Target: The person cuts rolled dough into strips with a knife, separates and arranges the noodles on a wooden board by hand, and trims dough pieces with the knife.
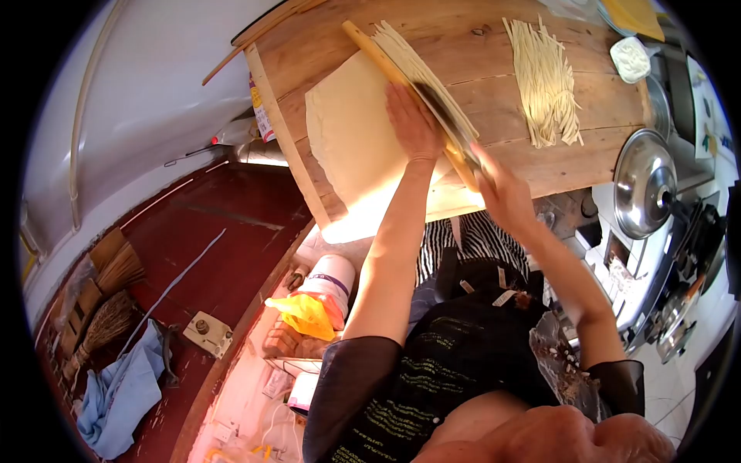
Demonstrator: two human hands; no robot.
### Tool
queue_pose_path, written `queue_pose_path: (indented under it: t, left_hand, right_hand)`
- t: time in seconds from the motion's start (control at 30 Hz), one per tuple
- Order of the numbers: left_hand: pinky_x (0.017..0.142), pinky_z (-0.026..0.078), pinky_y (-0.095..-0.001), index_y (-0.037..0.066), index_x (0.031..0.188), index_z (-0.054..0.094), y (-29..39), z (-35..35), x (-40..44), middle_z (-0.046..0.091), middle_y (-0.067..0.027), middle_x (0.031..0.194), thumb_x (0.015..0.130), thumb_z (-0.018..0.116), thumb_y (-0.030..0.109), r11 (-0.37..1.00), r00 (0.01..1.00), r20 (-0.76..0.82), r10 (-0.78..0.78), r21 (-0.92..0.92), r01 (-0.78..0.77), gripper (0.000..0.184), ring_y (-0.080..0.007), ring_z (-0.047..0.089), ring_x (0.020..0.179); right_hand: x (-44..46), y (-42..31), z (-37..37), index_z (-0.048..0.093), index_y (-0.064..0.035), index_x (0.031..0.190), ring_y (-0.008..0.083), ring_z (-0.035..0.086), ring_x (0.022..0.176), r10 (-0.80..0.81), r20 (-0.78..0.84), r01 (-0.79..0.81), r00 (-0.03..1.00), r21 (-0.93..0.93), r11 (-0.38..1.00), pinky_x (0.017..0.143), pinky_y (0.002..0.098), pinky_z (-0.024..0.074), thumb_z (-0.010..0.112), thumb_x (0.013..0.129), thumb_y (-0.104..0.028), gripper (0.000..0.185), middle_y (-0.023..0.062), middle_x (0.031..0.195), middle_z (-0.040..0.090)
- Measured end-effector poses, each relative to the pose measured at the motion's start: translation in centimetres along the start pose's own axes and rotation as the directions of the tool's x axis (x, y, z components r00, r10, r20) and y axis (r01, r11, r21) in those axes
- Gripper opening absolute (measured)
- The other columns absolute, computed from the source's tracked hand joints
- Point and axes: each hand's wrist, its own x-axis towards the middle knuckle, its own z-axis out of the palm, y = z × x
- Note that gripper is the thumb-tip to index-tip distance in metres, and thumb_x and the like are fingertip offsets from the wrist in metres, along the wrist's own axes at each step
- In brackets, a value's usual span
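Note:
My left hand (414, 127) lies flat along a wooden rolling pin (374, 54), its fingers stretched out and pressing down. Under and beside the pin is a large, thin sheet of dough (347, 123), its lower part in bright sunlight. With my right hand (503, 193) I grip a knife, its handle hidden by my fingers. The knife's blade (441, 106) runs along the right side of the pin. Just right of the blade, narrow cut noodle strips (413, 58) lie side by side. A bundle of cut noodles (544, 85) rests farther right on the wooden table (478, 100).
A white tub of pale powder (631, 60) stands at the table's far right corner. A metal lid (646, 184) is beside the right edge, near a stove area. Below left are a yellow bag (309, 312), a white bucket (330, 274) and a blue cloth (120, 401).

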Motion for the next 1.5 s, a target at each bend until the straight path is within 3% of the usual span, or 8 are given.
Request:
queue_pose_path:
  t: [0.27,0.53,0.83,1.03,1.13,1.2,1.33,1.5]
  left_hand:
    - [0.119,0.013,-0.0493,-0.007,0.149,0.015,0.0,-0.1,-0.1,0.017,-0.0282,0.155,0.098,0.034,0.021,0.998,1.000,-0.008,0.004,-0.056,-0.004,0.061,-0.0405,0.018,0.144]
    - [0.114,0.022,-0.0528,-0.008,0.146,0.024,-1.9,-0.7,5.0,0.025,-0.0313,0.150,0.100,0.036,0.022,0.996,0.988,-0.125,0.087,0.019,-0.085,0.056,-0.0456,0.027,0.138]
    - [0.115,0.021,-0.0518,-0.009,0.146,0.024,-3.3,-1.0,8.3,0.027,-0.0290,0.150,0.100,0.040,0.024,0.995,0.987,-0.135,0.085,-0.038,-0.091,0.059,-0.0418,0.026,0.141]
    - [0.118,0.016,-0.0497,-0.010,0.147,0.020,-0.8,-2.0,5.7,0.022,-0.0290,0.153,0.097,0.041,0.020,0.998,1.000,-0.008,-0.007,-0.069,0.007,0.062,-0.0407,0.019,0.143]
    - [0.118,0.014,-0.0497,-0.010,0.147,0.017,-0.5,-1.6,1.5,0.019,-0.0301,0.153,0.095,0.041,0.017,0.999,1.000,0.018,0.016,-0.039,-0.016,0.063,-0.0415,0.018,0.144]
    - [0.118,0.014,-0.0501,-0.010,0.148,0.017,-0.5,-1.2,0.7,0.018,-0.0308,0.153,0.094,0.040,0.016,1.000,0.999,0.042,0.018,-0.027,-0.017,0.064,-0.0421,0.018,0.143]
    - [0.118,0.016,-0.0507,-0.010,0.148,0.016,-0.9,-0.4,0.5,0.019,-0.0310,0.152,0.094,0.040,0.016,0.999,0.998,-0.036,0.044,-0.011,-0.044,0.064,-0.0425,0.019,0.143]
    - [0.117,0.017,-0.0514,-0.006,0.149,0.016,-0.6,-0.5,0.5,0.021,-0.0292,0.153,0.098,0.036,0.023,1.000,0.998,-0.055,0.013,-0.015,-0.014,0.062,-0.0425,0.022,0.142]
  right_hand:
    - [-9.0,2.8,1.0,0.038,-0.0248,0.147,0.0368,0.059,0.064,0.065,0.044,-0.062,0.997,-0.070,0.996,0.060,0.0455,0.0488,0.058,0.089,-0.010,0.063,0.0173,0.081,0.060]
    - [1.7,1.7,4.5,0.037,-0.0260,0.148,0.0298,0.058,0.058,-0.063,-0.088,0.057,0.994,-0.067,0.996,0.052,0.0413,0.0488,0.058,0.090,-0.012,0.064,0.0126,0.073,0.056]
    - [13.2,-1.7,7.2,0.043,-0.0277,0.144,0.0347,0.062,0.062,-0.121,-0.176,0.099,0.977,-0.128,0.987,0.054,0.0439,0.0506,0.057,0.091,-0.017,0.055,0.0175,0.071,0.061]
    - [22.9,-6.6,2.3,0.050,-0.0182,0.139,0.0357,0.065,0.074,0.074,0.074,-0.065,0.994,-0.114,0.991,0.067,0.0461,0.0512,0.051,0.089,-0.018,0.049,0.0192,0.078,0.066]
    - [18.2,-3.4,1.2,0.053,-0.0125,0.137,0.0348,0.066,0.081,-0.077,0.020,0.077,0.997,-0.026,0.997,0.073,0.0427,0.0518,0.052,0.090,-0.015,0.047,0.0206,0.093,0.067]
    - [11.3,-0.8,1.6,0.053,-0.0118,0.136,0.0360,0.063,0.066,-0.243,-0.181,0.264,0.953,0.107,0.959,0.063,0.0463,0.0498,0.057,0.087,-0.013,0.049,0.0190,0.078,0.066]
    - [-1.0,-0.1,0.5,0.047,-0.0156,0.141,0.0321,0.063,0.069,0.027,0.004,-0.027,1.000,0.004,1.000,0.060,0.0415,0.0490,0.059,0.090,-0.012,0.053,0.0161,0.082,0.064]
    - [-8.2,1.3,0.4,0.044,-0.0175,0.143,0.0320,0.061,0.069,0.041,0.026,-0.039,0.999,-0.058,0.998,0.059,0.0416,0.0487,0.059,0.090,-0.010,0.056,0.0135,0.083,0.061]
